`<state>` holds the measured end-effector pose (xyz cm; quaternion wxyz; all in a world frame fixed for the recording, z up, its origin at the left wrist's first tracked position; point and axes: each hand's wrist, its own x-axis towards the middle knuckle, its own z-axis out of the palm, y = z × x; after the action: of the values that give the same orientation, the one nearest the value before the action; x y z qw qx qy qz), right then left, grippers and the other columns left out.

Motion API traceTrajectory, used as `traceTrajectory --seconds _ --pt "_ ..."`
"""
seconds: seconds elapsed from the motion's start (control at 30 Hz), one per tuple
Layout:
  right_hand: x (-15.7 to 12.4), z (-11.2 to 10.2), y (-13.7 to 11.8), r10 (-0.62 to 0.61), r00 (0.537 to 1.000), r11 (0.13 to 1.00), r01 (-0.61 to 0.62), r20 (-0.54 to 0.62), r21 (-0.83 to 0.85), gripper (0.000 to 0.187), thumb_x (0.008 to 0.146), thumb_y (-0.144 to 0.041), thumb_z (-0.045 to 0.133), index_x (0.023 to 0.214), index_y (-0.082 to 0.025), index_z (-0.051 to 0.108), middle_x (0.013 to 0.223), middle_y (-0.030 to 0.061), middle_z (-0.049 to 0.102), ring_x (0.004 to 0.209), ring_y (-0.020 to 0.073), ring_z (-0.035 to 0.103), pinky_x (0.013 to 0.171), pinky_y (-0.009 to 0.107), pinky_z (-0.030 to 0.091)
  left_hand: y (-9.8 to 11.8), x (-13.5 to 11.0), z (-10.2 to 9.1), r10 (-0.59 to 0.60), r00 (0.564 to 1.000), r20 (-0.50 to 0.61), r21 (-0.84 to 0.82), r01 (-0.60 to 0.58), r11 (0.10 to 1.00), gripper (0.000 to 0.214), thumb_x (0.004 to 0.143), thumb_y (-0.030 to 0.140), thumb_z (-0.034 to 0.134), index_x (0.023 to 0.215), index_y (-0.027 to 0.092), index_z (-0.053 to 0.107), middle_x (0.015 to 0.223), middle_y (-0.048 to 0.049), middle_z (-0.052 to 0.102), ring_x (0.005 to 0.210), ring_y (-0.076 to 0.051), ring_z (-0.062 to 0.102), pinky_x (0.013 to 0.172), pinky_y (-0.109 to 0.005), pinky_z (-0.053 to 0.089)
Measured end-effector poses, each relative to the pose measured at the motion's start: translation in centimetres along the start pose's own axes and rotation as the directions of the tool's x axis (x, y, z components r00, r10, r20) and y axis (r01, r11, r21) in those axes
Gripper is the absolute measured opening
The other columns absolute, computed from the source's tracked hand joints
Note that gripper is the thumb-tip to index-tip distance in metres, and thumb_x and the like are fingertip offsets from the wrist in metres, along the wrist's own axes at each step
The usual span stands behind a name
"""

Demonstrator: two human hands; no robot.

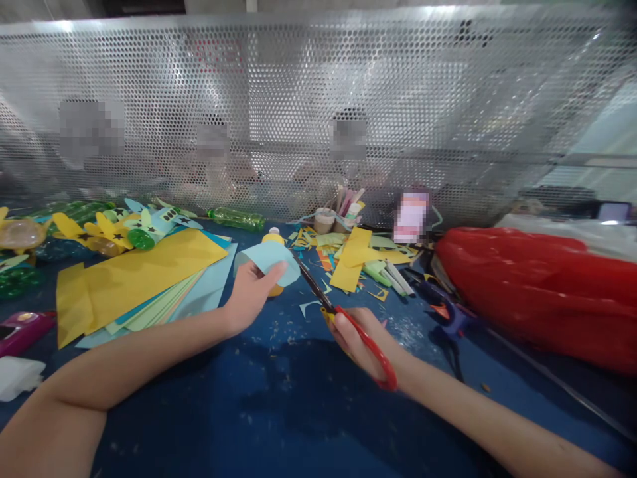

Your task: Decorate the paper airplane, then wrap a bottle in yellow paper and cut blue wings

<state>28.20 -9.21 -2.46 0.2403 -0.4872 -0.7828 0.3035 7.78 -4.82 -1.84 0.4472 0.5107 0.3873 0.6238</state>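
Between thumb and fingers, my left hand (251, 295) pinches a light blue piece of paper (269, 260) with a rounded edge. My right hand (365, 342) grips a pair of scissors (368, 342) with red and yellow handles. The dark blades point up and left, and their tips are at the paper's right edge. Behind the paper stands a small yellow bottle (273, 237) with a pale cap, partly hidden. Curved paper offcuts (309, 307) lie on the blue table under the blades.
A stack of coloured sheets (154, 269) lies left, with decorated plastic bottles (149, 229) behind it. Yellow strips (351, 259), markers (398, 277) and a purple tool (450, 315) are at right, near a red plastic bag (537, 292). A perforated metal screen (298, 99) spans the back.
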Motion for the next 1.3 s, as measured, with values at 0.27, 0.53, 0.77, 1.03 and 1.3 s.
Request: traceTrajectory --seconds 0.27,0.53,0.77,1.03,1.3 --pt "0.2 -0.1 -0.1 -0.006 1.000 1.000 0.006 -0.006 0.011 0.066 0.081 -0.081 0.017 0.054 -0.022 0.028 0.049 -0.0036 0.028 0.047 0.0087 0.024 0.042 0.025 0.020 -0.4 0.5 -0.1 0.046 0.999 -0.012 -0.058 -0.047 0.997 0.031 0.073 0.042 0.073 0.091 0.016 0.072 0.085 -0.0045 0.071 0.072 -0.014 0.064 0.068 -0.026 0.052" --pt "0.2 -0.1 0.0 -0.025 1.000 0.999 0.025 -0.020 0.048 0.065 0.085 -0.077 0.021 0.051 -0.022 0.035 0.044 -0.0010 0.040 0.042 0.0098 0.034 0.042 0.025 0.028 -0.3 0.3 0.2 -0.002 1.000 -0.008 -0.137 0.001 0.991 0.029 0.072 0.039 0.076 0.092 0.018 0.073 0.086 -0.0044 0.072 0.073 -0.013 0.065 0.067 -0.026 0.052" --pt "-0.2 -0.2 0.2 -0.087 0.993 0.990 0.077 0.080 0.121 0.072 0.088 -0.073 0.019 0.065 -0.017 0.058 0.065 0.0089 0.067 0.060 0.0179 0.062 0.059 0.029 0.047 -0.1 -0.4 0.5 -0.011 1.000 0.027 -0.117 0.014 0.993 0.022 0.074 0.035 0.075 0.087 0.017 0.073 0.084 -0.0037 0.072 0.074 -0.013 0.063 0.070 -0.026 0.052" --pt "-0.1 -0.4 -0.1 -0.090 0.995 0.994 0.088 0.045 0.057 0.075 0.086 -0.076 0.019 0.065 -0.017 0.059 0.064 0.0084 0.067 0.058 0.0174 0.060 0.056 0.028 0.045 0.2 -0.9 0.7 0.011 0.998 0.061 -0.067 -0.007 0.998 0.021 0.076 0.035 0.072 0.087 0.017 0.073 0.082 -0.0040 0.072 0.073 -0.014 0.062 0.071 -0.029 0.052" --pt "-0.3 -0.7 -0.8 -0.069 0.997 0.996 0.067 0.027 0.051 0.076 0.084 -0.079 0.018 0.064 -0.018 0.059 0.063 0.0091 0.067 0.057 0.0182 0.061 0.056 0.029 0.045 0.3 -0.7 0.6 0.010 0.998 0.067 -0.039 -0.008 0.999 0.019 0.075 0.035 0.073 0.085 0.019 0.074 0.086 -0.0040 0.073 0.078 -0.016 0.065 0.076 -0.030 0.053"
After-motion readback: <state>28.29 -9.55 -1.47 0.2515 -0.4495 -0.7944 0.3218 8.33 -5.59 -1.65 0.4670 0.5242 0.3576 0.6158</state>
